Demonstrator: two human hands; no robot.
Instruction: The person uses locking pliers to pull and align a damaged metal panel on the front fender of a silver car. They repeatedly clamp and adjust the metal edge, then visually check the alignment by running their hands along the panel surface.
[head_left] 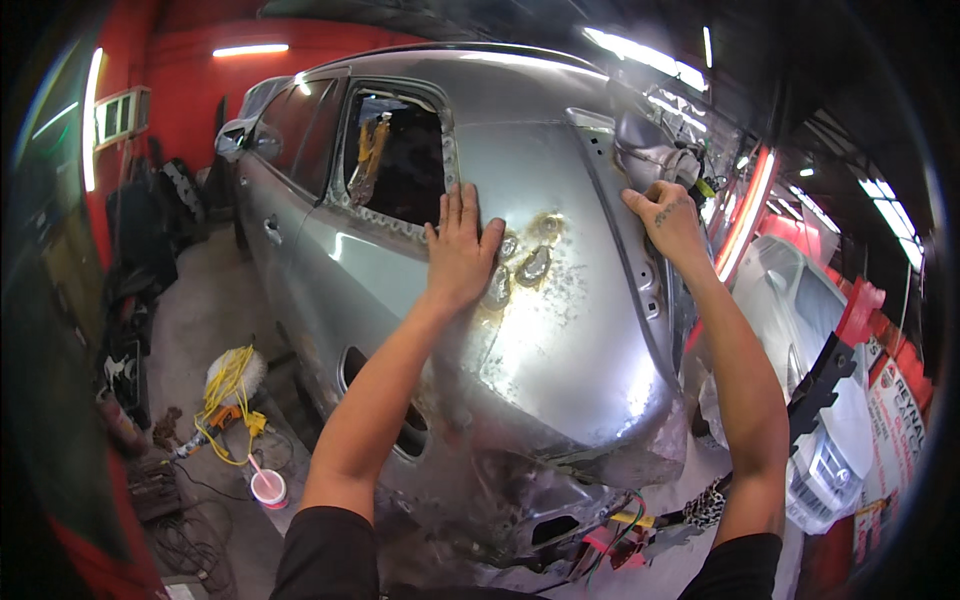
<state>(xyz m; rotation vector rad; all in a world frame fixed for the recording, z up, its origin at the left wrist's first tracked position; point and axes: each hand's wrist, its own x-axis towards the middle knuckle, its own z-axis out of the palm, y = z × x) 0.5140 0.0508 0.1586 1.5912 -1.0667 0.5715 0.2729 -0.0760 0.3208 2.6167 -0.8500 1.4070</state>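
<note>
A silver car body with a bare-metal rear quarter panel point(560, 370) fills the middle. My left hand point(462, 255) lies on it with fingers spread, just below the corner of the rear side window opening point(400, 160). Beside its thumb are rough, ground-down patches point(533, 267) with brownish scorch marks around them. My right hand point(665, 222) is closed over the panel's rear edge, near the tail-light recess; some of its fingertips are hidden. Neither hand holds a loose tool.
On the floor at left lie an orange power tool point(218, 418), a yellow cord point(236, 375) and a white cup point(268, 488). Cables and a red tool point(612, 548) sit below the torn lower bumper area. Another car wrapped in plastic point(800, 300) stands at right.
</note>
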